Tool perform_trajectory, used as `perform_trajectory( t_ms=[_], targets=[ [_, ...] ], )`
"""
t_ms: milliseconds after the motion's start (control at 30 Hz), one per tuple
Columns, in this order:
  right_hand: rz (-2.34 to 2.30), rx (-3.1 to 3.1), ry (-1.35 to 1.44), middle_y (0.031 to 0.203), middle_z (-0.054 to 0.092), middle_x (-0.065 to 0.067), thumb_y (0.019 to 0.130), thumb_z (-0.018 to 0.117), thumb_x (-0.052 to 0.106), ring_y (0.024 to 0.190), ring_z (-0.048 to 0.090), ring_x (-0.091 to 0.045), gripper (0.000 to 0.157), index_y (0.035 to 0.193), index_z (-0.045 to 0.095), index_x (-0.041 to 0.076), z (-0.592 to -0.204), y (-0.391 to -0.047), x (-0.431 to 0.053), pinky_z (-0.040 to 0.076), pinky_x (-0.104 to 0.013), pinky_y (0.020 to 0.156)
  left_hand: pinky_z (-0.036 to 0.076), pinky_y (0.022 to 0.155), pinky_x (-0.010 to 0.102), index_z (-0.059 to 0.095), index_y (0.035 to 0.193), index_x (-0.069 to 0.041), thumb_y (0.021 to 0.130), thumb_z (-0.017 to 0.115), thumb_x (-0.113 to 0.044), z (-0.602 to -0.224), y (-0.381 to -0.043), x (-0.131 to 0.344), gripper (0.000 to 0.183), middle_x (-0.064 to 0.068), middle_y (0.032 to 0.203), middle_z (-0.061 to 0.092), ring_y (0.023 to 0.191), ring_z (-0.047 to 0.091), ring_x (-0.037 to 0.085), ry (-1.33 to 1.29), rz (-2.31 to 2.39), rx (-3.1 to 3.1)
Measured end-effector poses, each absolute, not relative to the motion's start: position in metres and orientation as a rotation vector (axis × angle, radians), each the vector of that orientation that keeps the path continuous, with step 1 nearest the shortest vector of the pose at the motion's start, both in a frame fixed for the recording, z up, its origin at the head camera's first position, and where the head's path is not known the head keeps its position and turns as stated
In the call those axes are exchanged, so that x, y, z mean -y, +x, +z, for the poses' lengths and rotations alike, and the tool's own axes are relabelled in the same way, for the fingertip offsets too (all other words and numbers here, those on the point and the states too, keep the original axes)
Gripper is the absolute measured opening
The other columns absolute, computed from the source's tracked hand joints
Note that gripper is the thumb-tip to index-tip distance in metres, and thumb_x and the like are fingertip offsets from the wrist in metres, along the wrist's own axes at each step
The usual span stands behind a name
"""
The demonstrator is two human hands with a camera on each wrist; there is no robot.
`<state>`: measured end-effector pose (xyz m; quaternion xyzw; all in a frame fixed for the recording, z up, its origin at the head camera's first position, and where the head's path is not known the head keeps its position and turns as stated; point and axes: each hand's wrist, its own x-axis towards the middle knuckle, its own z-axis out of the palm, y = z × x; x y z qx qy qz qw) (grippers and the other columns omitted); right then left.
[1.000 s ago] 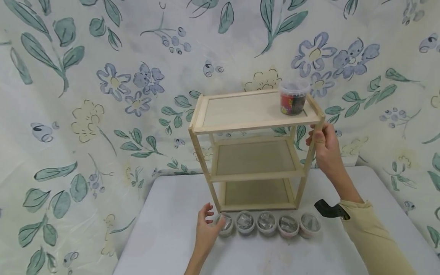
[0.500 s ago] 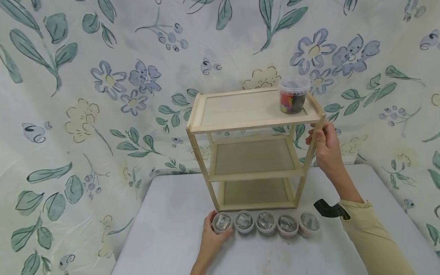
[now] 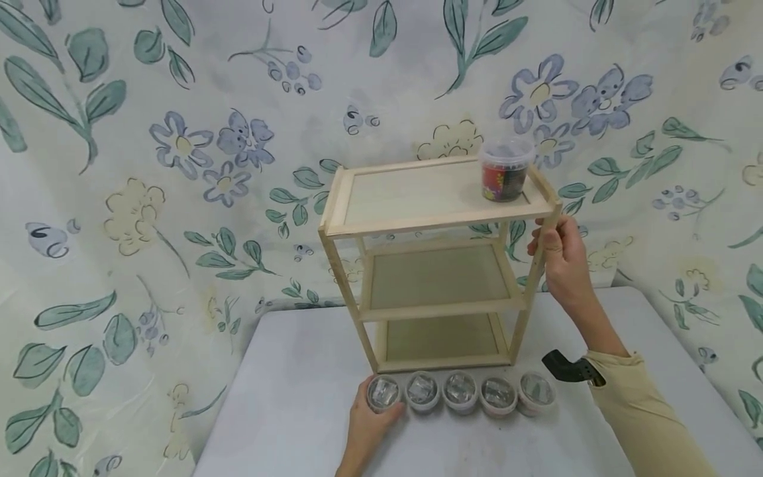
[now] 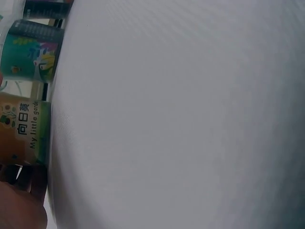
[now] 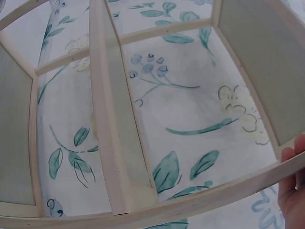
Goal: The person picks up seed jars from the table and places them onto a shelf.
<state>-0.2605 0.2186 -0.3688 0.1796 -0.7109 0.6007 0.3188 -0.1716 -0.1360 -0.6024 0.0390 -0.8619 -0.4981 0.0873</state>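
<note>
Can see, far left, a white wall cloth with green leaves and blue flowers [image 3: 208,265], cut off at the edges. Next, on a flat white table [image 3: 298,371], can find a bare left hand [image 3: 369,424] with fingers and thumb bent round a small round clear plastic tub with an orange label [image 3: 384,393]. Can read 向日葵 and "My little garde" there, with the last word's end hard to see. Cannot see all the fingers, partly hidden by the tub. To the right, can count four more small round clear tubs [image 3: 460,391] in a row, just in front of a pale wooden shelf with three levels [image 3: 411,192]. Can spot a teal label with a bright picture [image 4: 28,55] on the nearest one; cannot read its dark strip. Up on the top level, near the right end, can see a clear round tub with a red and black label [image 3: 505,171], too small to read. Farther right, can see a bare right hand [image 3: 563,255] gripping the shelf's right post, mostly cut off in the right wrist view. Last, can see a black wrist strap [image 3: 572,368] and a cream sleeve [image 3: 650,417], cut off below.
</note>
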Motion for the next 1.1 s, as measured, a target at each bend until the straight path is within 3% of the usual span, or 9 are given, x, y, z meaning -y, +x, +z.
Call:
perform_trajectory(
  t_ms=[267, 500, 1100],
  targets=[
    [1.585, 1.858, 0.481, 0.093, 0.052, 0.008, 0.106, 0.036, 0.020, 0.076, 0.054, -0.007, 0.018, 0.115, 0.049, 0.012, -0.3711, -0.2575, -0.2184, 0.045, -0.018, 0.075, 0.047, 0.094, 0.053, 0.051, 0.132, 0.000, 0.065, 0.089, -0.031, -0.6043, -0.1654, 0.1339, 0.084, 0.022, 0.122, 0.064, 0.111, 0.061, 0.039, 0.102, -1.438, 2.558],
    [1.559, 1.925, 0.429, 0.095, 0.050, 0.008, 0.107, 0.033, 0.016, 0.079, 0.053, -0.008, 0.032, 0.120, 0.040, -0.011, -0.3689, -0.2539, -0.2176, 0.045, -0.018, 0.078, 0.047, 0.094, 0.052, 0.050, 0.133, 0.001, 0.065, 0.089, -0.028, -0.6025, -0.1637, 0.1316, 0.084, 0.023, 0.121, 0.064, 0.111, 0.062, 0.039, 0.131, -1.463, 2.550],
    [1.552, 1.924, 0.437, 0.096, 0.050, 0.008, 0.107, 0.032, 0.017, 0.080, 0.053, -0.008, 0.035, 0.122, 0.039, -0.014, -0.3684, -0.2574, -0.2163, 0.045, -0.018, 0.079, 0.047, 0.094, 0.051, 0.051, 0.133, 0.000, 0.065, 0.090, -0.030, -0.6011, -0.1687, 0.1321, 0.084, 0.021, 0.121, 0.065, 0.110, 0.062, 0.037, 0.149, -1.444, 2.551]
  ],
)
